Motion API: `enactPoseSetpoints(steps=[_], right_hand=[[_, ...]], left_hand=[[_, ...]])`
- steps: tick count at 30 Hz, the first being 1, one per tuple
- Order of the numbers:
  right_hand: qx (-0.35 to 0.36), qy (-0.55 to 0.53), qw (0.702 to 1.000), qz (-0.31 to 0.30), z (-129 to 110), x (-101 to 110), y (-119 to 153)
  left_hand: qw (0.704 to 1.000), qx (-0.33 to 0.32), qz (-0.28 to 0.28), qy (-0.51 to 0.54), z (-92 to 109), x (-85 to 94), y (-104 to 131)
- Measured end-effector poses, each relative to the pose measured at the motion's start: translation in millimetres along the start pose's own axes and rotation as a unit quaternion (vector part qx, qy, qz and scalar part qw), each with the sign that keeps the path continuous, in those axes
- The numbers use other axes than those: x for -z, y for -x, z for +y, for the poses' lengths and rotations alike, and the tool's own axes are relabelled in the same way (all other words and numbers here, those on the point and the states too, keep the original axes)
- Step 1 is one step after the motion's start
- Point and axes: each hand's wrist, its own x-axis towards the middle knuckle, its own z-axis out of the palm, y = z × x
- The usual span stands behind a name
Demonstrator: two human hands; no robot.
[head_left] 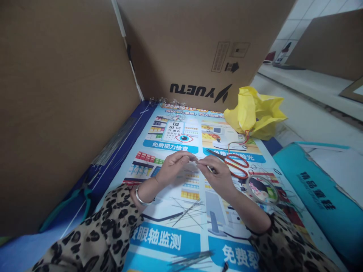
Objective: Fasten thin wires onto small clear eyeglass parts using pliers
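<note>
My left hand (176,167) and my right hand (217,173) face each other above the middle of the printed poster (167,211). Thumb and fingers are pinched together on both, and the fingertips almost meet. Whatever lies between them is too small to make out. Just right of my right hand are scissors with red handles (239,164). Thin wires (188,213) lie crossed on the poster below my hands, and a second bunch of wires (193,260) is at the bottom edge.
Cardboard panels (181,45) stand behind and at the left. Green-handled pliers (85,192) and more wires (113,145) lie left. At the right are a tape roll (262,189), a yellow bag (249,109) and a teal box (306,181). Small wire pieces (172,102) sit at the back.
</note>
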Motion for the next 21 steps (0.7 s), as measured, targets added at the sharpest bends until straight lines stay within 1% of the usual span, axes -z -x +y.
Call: enactPoseSetpoints(steps=[3,5,8,10,13,16,19,21], right_hand=[[0.021,0.020,1.000,-0.009,4.2,0.0,1.0],[0.037,0.021,0.999,-0.007,6.6,-1.2,1.1],[0.065,0.027,0.997,-0.006,9.9,-2.9,0.8],[0.071,0.041,0.997,-0.009,11.7,-3.1,0.7],[0.070,0.069,0.995,-0.022,13.3,-2.3,1.2],[0.064,0.113,0.991,-0.045,13.5,-0.7,1.3],[0.031,0.165,0.984,-0.054,14.2,1.4,0.0],[-0.002,0.203,0.977,-0.062,16.0,3.3,-1.6]], left_hand=[[0.997,0.033,0.020,0.061,-3.8,0.1,-0.8],[0.995,0.049,0.031,0.079,-6.2,-0.4,-1.2],[0.994,0.061,0.048,0.082,-7.8,-1.9,-1.1],[0.994,0.056,0.059,0.067,-7.8,-2.9,-0.6],[0.997,0.023,0.077,0.018,-7.2,-3.0,0.4],[0.994,-0.032,0.085,-0.057,-6.4,-0.9,0.7],[0.986,-0.095,0.080,-0.115,-5.6,2.1,0.0],[0.981,-0.119,0.080,-0.130,-5.2,3.4,-0.5]])
